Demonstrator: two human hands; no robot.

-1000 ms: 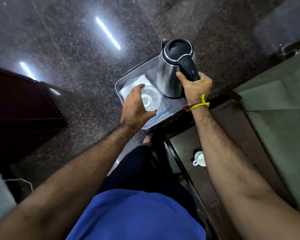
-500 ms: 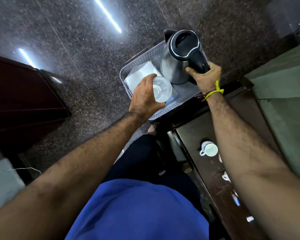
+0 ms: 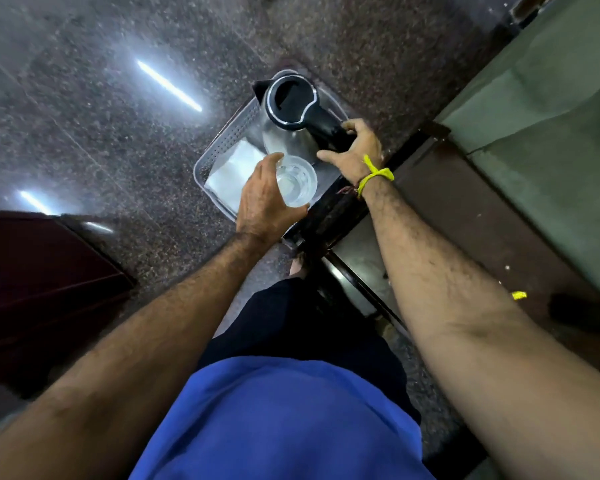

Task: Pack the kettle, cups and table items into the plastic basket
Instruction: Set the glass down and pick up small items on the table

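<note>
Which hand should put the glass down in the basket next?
The left hand. It already grips the clear glass right above the basket, beside the white napkin. The right hand is busy at the kettle handle, fingers loosening around it.

Speckled dark granite floor, polished, with strip-light reflections. A perforated grey plastic basket sits directly on it, just beside the dark wooden counter. On the counter: a small yellow item and a blurred dark object, apart from each other.
</note>
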